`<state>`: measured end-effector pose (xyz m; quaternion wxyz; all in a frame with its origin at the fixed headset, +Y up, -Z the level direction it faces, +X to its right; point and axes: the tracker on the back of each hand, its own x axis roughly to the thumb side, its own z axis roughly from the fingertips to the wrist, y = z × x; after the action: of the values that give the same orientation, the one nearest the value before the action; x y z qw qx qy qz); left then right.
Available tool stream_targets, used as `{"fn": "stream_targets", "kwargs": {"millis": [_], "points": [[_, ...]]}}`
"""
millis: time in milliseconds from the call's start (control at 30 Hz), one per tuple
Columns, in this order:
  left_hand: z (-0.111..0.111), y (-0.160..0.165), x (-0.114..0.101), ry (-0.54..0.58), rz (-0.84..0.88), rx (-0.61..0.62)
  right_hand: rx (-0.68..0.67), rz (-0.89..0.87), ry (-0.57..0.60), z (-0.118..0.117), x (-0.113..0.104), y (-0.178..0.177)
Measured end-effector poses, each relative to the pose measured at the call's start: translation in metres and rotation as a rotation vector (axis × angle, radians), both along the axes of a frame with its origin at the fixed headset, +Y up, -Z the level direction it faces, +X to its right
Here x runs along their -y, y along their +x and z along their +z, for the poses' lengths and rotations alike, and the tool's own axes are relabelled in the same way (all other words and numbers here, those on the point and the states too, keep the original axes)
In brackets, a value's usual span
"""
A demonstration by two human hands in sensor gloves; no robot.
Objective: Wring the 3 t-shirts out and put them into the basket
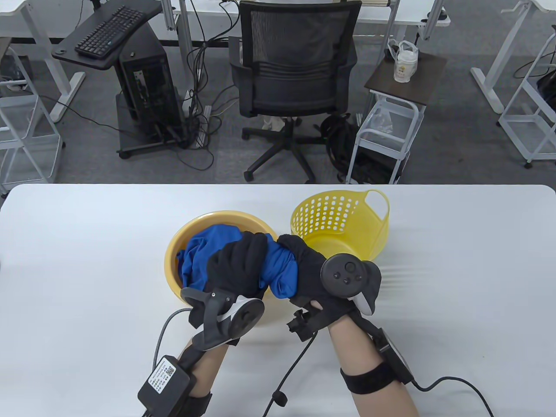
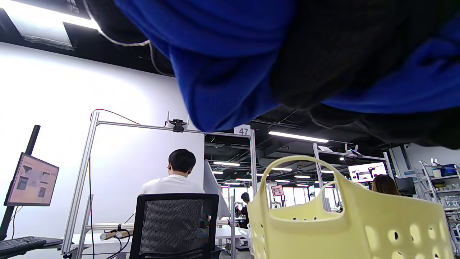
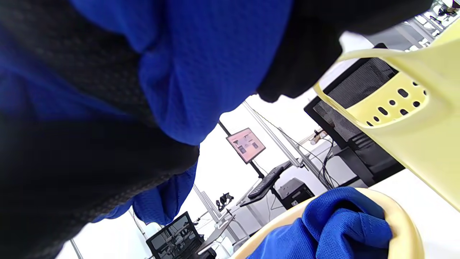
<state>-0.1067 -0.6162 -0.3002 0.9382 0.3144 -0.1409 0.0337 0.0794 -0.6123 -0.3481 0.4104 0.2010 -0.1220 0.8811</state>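
both hands hold one blue shirt [image 1: 278, 271] above the table [image 1: 87, 260], between the yellow bowl [image 1: 173, 254] and the basket [image 1: 347, 217]. the left hand [image 1: 236, 265] has its fingers curled around the left part of the shirt, and the right hand [image 1: 310, 269] grips the right part in the same way. the cloth between them looks bunched into a thick roll, so i judge that the wringing of this shirt is in progress now.

more blue cloth lies in the bowl [image 1: 195, 256], and it seems to hang down from the left hand into it. i cannot tell if this is the tail of the same shirt or another shirt under it. in the right wrist view blue cloth also fills the bowl up to its rim [image 3: 345, 223].

the basket stands just to the right of the bowl, and the part of its inside that shows in the table view has nothing in it. the hands cover its near side. so, as far as the pictures show, no shirt is put away yet and the task is at its early part.

what is left, in my judgement: to finish the twist on this shirt, to carry it the short way right into the basket, and then to do the same with the other shirts. only blue cloth is visible, so i cannot count three shirts here.
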Motion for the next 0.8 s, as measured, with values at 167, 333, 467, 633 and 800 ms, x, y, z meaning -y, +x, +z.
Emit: {"fn": "stream_targets", "kwargs": {"millis": [167,333,467,633,800], "points": [[0.002,-0.001,-0.003,0.015,0.005,-0.002,-0.007,0.007,0.019,0.000,-0.004,-0.001],[0.004,0.004,-0.003,0.017,0.002,0.008,-0.024,0.013,-0.002,-0.001,-0.005,0.005],[0.004,0.006,-0.001,0.007,-0.003,0.012,-0.043,0.021,-0.024,-0.004,-0.004,0.008],[0.008,0.006,-0.006,0.012,0.005,0.025,-0.074,0.004,-0.040,-0.003,-0.007,0.009],[0.005,0.008,-0.001,-0.002,-0.002,0.025,-0.069,0.001,-0.069,-0.007,-0.002,0.011]]}}
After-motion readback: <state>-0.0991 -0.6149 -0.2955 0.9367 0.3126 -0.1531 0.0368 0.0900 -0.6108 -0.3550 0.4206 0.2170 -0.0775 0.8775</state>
